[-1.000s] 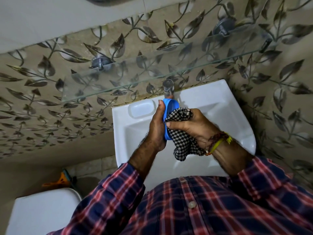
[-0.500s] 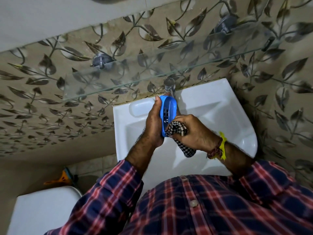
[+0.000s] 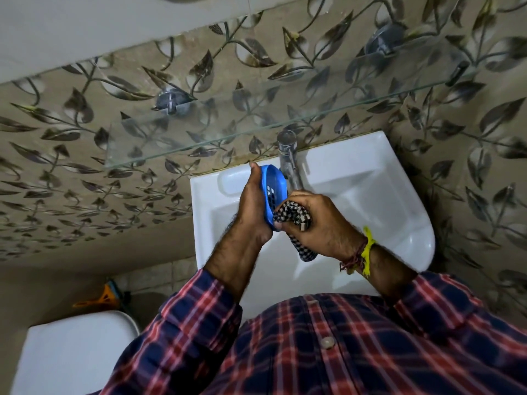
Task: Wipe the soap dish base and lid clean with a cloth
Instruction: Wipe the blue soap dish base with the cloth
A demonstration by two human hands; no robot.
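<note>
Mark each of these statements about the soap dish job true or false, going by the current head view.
1. The left hand holds the blue soap dish piece. True.
2. The right hand grips a plain white sponge. False: it grips a checked cloth.
3. The cloth touches the lower end of the blue piece. True.
4. The blue piece rests in the sink's moulded soap recess. False: it is held up over the white sink.
5. The blue piece has drain holes. True.
</note>
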